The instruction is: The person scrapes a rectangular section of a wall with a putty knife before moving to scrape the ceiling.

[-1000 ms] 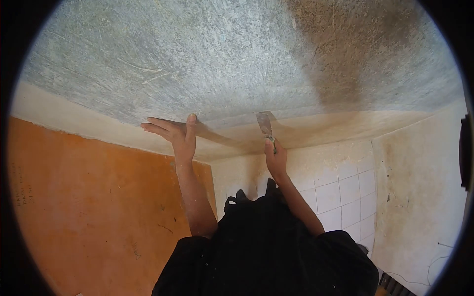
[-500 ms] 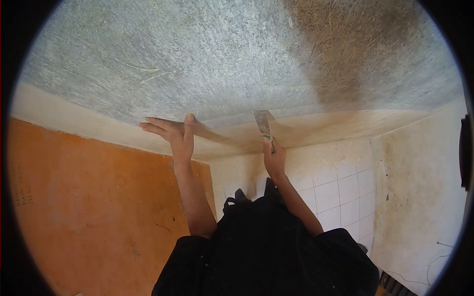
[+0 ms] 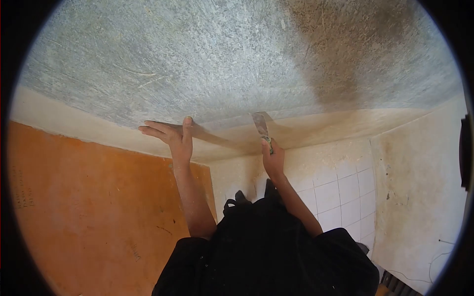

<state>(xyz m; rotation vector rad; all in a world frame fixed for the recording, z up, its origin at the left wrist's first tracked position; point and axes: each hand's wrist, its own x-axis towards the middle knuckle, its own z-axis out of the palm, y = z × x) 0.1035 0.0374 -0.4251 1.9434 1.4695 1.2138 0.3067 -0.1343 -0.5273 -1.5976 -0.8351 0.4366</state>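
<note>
My right hand (image 3: 273,157) is wrapped round the handle of a putty knife (image 3: 259,124). The knife's metal blade points up and lies at the lower edge of the grey, scraped-looking wall surface (image 3: 212,64), where it meets a cream band (image 3: 306,129). To the left, my left hand (image 3: 177,140) has its fingers stretched out and its thumb raised. It rests against or very near the surface at the same border; exact contact is hard to make out. Nothing shows in it.
An orange wall (image 3: 98,207) with pencilled writing stands on the left. White tiles (image 3: 340,192) lie beyond my right arm, beside a stained cream wall (image 3: 414,197). A thin wire (image 3: 405,276) hangs at the lower right. A dark shadow falls over the upper right surface.
The putty knife and my right hand have shifted very slightly left and down. My left hand stays almost in place.
</note>
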